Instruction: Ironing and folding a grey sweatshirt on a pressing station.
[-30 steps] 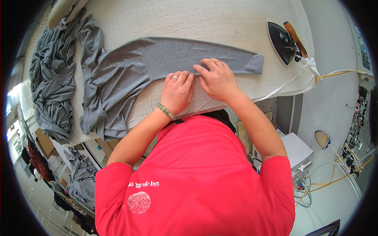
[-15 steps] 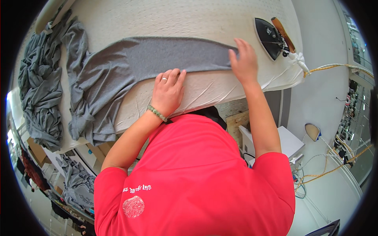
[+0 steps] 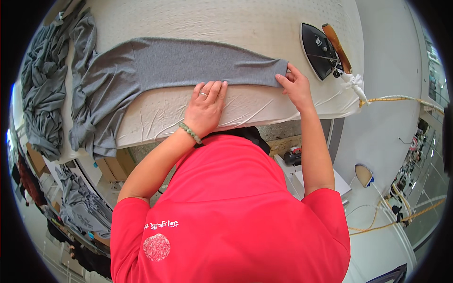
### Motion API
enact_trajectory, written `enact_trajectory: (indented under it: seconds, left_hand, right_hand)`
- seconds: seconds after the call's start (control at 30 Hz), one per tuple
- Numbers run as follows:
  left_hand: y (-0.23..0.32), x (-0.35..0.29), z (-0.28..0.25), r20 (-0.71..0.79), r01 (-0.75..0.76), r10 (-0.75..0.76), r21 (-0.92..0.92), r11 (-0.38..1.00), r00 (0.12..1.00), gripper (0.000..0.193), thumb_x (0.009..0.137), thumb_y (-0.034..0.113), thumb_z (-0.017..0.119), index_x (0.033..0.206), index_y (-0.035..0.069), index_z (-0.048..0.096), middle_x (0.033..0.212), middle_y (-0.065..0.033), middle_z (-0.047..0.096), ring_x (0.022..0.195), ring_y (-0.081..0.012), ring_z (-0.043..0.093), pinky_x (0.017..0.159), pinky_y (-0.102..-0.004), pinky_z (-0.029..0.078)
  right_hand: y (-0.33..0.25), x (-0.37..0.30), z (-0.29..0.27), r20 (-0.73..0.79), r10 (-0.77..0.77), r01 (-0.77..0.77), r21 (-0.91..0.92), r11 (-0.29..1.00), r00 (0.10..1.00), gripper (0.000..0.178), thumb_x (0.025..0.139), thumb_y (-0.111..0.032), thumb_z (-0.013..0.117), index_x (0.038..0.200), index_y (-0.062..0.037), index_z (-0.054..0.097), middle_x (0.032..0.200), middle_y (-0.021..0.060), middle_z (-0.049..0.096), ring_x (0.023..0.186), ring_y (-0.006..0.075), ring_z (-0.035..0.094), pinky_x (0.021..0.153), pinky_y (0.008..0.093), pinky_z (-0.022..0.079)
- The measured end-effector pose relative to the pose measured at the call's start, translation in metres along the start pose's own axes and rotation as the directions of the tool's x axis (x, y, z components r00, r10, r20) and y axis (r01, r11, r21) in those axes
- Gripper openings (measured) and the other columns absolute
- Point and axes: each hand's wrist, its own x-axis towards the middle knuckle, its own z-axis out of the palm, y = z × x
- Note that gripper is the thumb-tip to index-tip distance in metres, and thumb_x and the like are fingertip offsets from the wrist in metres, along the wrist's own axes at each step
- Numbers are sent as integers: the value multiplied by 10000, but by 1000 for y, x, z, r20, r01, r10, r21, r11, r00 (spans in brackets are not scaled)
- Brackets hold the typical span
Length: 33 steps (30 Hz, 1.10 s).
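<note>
A grey knit garment (image 3: 198, 61) lies on the padded white ironing table (image 3: 212, 26), one sleeve laid out lengthwise to the right and its body bunched in folds at the left. At the sleeve's narrow end my right hand (image 3: 297, 88) pinches the cuff, thumb on top and fingers around the end. My left hand (image 3: 206, 107) rests palm down with fingers stretched, its fingertips touching the sleeve's near edge. It wears a ring and a green bead bracelet (image 3: 189, 133).
An iron (image 3: 323, 51) with a wooden handle stands at the table's right end, its wrapped cord (image 3: 398, 98) running off right. Crumpled grey cloth (image 3: 42, 89) is heaped along the left. Grey clothes (image 3: 82, 203) and a cardboard box (image 3: 115, 166) sit below the table's left side.
My right hand has closed on the cuff. The sleeve has shifted slightly left and up in the picture. My left hand stays at its near edge.
</note>
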Motion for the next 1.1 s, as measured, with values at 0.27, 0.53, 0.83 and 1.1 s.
enact_trajectory:
  seconds: [0.27,0.53,0.83,1.1]
  left_hand:
    - [49,26,16,-105,52,-52,-4,999,993,499,922,172,631,1390,-1,619,1332,-114,606,1263,-255,578,1143,-447,405]
    - [86,36,34,-179,-43,45,15,999,983,449,924,142,617,1338,-31,639,1307,-150,613,1240,-316,588,1156,-477,426]
    - [85,46,38,-171,138,-132,25,990,976,455,890,118,677,1327,-4,643,1278,-156,618,1211,-331,597,1106,-480,460]
    - [103,73,41,-1,132,-137,-254,958,991,422,862,158,731,1269,61,671,1223,-119,649,1195,-309,617,1038,-439,473]
  right_hand:
    - [12,8,-16,172,-55,35,119,992,984,720,949,-126,790,1548,82,450,809,1,669,587,47,527,511,230,450]
    - [16,12,-16,201,-110,88,117,989,973,699,949,-113,785,1544,57,461,811,10,678,596,47,542,475,230,451]
    - [14,13,-17,233,-138,123,78,989,963,674,949,-111,779,1527,55,474,827,22,700,602,51,567,464,236,478]
    - [20,12,-34,263,-58,7,194,981,963,465,963,-131,768,1366,38,609,912,58,730,741,83,658,567,245,535]
